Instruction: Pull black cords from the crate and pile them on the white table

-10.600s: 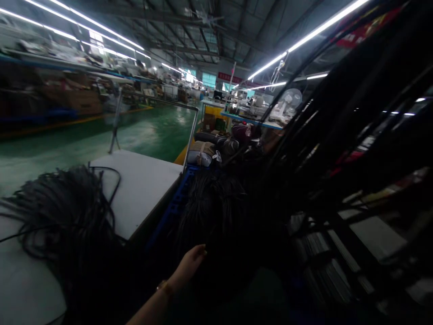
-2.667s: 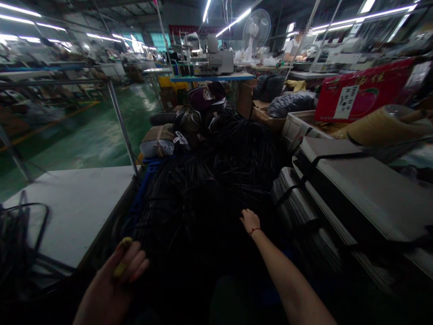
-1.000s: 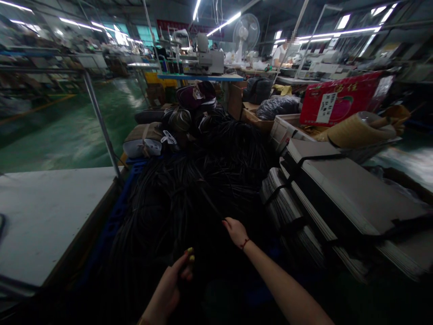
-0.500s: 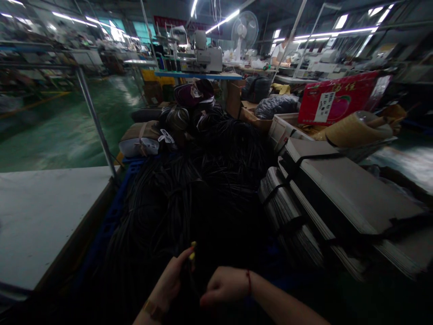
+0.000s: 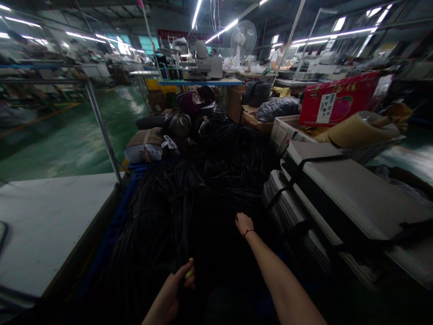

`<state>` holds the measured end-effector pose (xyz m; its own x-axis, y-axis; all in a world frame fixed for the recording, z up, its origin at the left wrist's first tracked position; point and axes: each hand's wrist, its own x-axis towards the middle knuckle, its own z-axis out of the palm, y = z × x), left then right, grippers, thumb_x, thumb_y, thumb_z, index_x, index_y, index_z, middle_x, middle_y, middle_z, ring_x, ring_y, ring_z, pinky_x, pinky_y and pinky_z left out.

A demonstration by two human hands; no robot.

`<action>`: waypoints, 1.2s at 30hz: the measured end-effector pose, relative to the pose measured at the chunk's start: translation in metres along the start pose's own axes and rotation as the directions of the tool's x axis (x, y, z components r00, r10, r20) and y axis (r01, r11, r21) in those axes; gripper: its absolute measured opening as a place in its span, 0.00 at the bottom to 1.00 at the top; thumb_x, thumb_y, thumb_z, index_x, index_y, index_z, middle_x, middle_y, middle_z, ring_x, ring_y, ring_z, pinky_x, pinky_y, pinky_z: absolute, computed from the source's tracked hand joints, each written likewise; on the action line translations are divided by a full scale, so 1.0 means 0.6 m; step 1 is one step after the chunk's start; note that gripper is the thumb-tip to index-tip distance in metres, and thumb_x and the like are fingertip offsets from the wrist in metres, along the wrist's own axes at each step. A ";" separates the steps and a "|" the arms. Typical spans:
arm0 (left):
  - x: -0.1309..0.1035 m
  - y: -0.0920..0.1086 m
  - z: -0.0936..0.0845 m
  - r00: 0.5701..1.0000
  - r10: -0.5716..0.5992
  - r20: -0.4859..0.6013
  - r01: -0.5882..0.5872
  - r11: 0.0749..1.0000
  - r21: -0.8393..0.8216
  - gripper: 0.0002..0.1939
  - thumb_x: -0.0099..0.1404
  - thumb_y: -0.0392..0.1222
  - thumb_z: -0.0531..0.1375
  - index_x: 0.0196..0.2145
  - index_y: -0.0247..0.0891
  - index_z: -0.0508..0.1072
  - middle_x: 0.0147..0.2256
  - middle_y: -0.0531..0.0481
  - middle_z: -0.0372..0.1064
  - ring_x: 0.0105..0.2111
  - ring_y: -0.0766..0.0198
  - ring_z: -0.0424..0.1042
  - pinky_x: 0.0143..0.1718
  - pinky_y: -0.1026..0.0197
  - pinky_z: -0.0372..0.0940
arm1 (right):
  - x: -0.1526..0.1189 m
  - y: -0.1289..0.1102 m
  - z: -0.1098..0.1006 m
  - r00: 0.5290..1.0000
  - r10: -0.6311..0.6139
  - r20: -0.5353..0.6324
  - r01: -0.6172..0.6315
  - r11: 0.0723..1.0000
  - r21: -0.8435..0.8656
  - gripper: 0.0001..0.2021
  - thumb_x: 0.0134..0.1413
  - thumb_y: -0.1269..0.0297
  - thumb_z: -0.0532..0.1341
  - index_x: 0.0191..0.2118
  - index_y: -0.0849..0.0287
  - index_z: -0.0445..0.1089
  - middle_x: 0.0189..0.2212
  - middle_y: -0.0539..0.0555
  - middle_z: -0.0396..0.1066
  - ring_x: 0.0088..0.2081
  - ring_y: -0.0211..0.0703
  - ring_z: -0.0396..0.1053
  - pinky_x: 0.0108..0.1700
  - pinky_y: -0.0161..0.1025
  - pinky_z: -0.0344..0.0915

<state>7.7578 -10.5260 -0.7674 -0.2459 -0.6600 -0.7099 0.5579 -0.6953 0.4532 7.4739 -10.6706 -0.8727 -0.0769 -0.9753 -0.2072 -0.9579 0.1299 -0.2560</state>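
My left hand (image 5: 172,289) is closed, with a small yellow object (image 5: 189,270) pinched between thumb and fingers; its kind is not clear in the dim light. My right hand (image 5: 244,223), with a thin red cord at its wrist, reaches out over a heap of long black strips (image 5: 176,194). Its fingers are curled shut, and whatever they hold is lost against the dark heap. The black strips lie in loose bundles below and ahead of both hands.
A white tabletop (image 5: 61,203) with a metal post (image 5: 103,131) is at left. Strapped stacks of pale sheets (image 5: 355,180) stand at right, near a red box (image 5: 338,101). Fabric rolls (image 5: 145,144) lie beyond the heap. A person (image 5: 279,58) sits farther back.
My right hand has moved forward and away from my left hand, out over the black strips. The left hand still grips the yellow object, a little lower in view.
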 end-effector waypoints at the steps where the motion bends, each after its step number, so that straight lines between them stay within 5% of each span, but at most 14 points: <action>1: 0.005 -0.003 -0.003 1.000 0.014 0.026 -0.013 1.000 -0.015 0.09 0.55 0.40 0.64 0.28 0.33 0.68 0.16 0.60 0.53 0.15 0.76 0.55 0.19 0.69 0.56 | 0.002 0.003 0.004 1.000 0.003 0.003 -0.003 1.000 -0.009 0.09 0.57 0.66 0.52 0.41 0.58 0.66 0.42 0.57 0.68 0.45 0.43 0.67 0.43 0.38 0.59; 5: 0.015 -0.009 -0.009 0.999 0.013 0.038 -0.012 1.000 -0.025 0.09 0.57 0.41 0.63 0.30 0.33 0.68 0.17 0.61 0.51 0.15 0.77 0.50 0.20 0.69 0.53 | 0.014 0.012 0.014 1.000 0.015 0.017 -0.014 0.999 -0.030 0.13 0.57 0.67 0.52 0.48 0.56 0.61 0.46 0.57 0.64 0.42 0.41 0.68 0.38 0.35 0.60; 12: 0.010 -0.009 -0.002 1.000 -0.009 0.011 0.010 0.999 -0.048 0.10 0.56 0.41 0.63 0.26 0.34 0.66 0.17 0.60 0.50 0.15 0.77 0.51 0.21 0.69 0.54 | 0.028 0.016 0.010 0.998 0.024 0.056 -0.022 0.999 -0.046 0.08 0.57 0.65 0.52 0.41 0.57 0.64 0.45 0.56 0.63 0.38 0.40 0.69 0.34 0.34 0.59; 19: 0.015 -0.016 0.001 0.998 -0.047 -0.028 0.047 0.999 -0.007 0.13 0.56 0.45 0.63 0.23 0.35 0.65 0.14 0.60 0.49 0.15 0.74 0.54 0.20 0.69 0.55 | 0.024 0.015 0.010 0.999 0.034 0.036 -0.032 0.998 -0.054 0.14 0.56 0.66 0.54 0.49 0.55 0.60 0.47 0.56 0.62 0.40 0.39 0.69 0.35 0.34 0.59; 27: 0.009 -0.018 0.019 1.000 0.008 -0.003 -0.008 1.000 -0.023 0.11 0.54 0.41 0.64 0.24 0.34 0.66 0.14 0.62 0.50 0.14 0.76 0.53 0.19 0.69 0.55 | 0.007 0.015 -0.038 0.999 -0.051 -0.006 0.050 0.991 -0.123 0.09 0.60 0.69 0.49 0.39 0.59 0.66 0.43 0.59 0.66 0.44 0.44 0.66 0.38 0.36 0.61; 30: 0.019 -0.024 0.020 0.996 0.036 -0.086 -0.036 0.999 -0.007 0.09 0.53 0.39 0.65 0.30 0.33 0.69 0.14 0.60 0.56 0.13 0.75 0.57 0.18 0.69 0.56 | -0.020 0.001 -0.056 0.992 -0.122 -0.031 0.116 0.983 -0.144 0.12 0.61 0.71 0.45 0.40 0.59 0.65 0.44 0.60 0.67 0.49 0.46 0.63 0.43 0.38 0.60; 33: 0.032 -0.032 0.027 0.976 0.023 -0.217 -0.026 1.000 -0.011 0.13 0.53 0.35 0.65 0.37 0.31 0.70 0.26 0.48 0.72 0.24 0.65 0.72 0.26 0.65 0.66 | -0.087 -0.036 -0.049 0.982 -0.187 0.024 0.188 0.973 -0.134 0.11 0.62 0.67 0.46 0.40 0.57 0.65 0.36 0.56 0.72 0.39 0.43 0.69 0.37 0.35 0.62; 36: 0.043 -0.039 0.039 0.992 0.020 -0.122 -0.031 0.995 -0.094 0.17 0.54 0.33 0.64 0.43 0.33 0.70 0.41 0.41 0.74 0.40 0.56 0.74 0.39 0.56 0.69 | -0.186 -0.089 -0.026 0.941 -0.326 0.091 0.330 0.944 -0.030 0.12 0.62 0.59 0.47 0.41 0.56 0.64 0.33 0.54 0.73 0.32 0.43 0.72 0.29 0.34 0.61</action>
<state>7.7200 -10.5334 -0.7840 -0.1368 -0.6340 -0.7612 0.6374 -0.6445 0.4223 7.5296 -10.5713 -0.8213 0.2652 -0.9437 -0.1977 -0.9375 -0.2044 -0.2818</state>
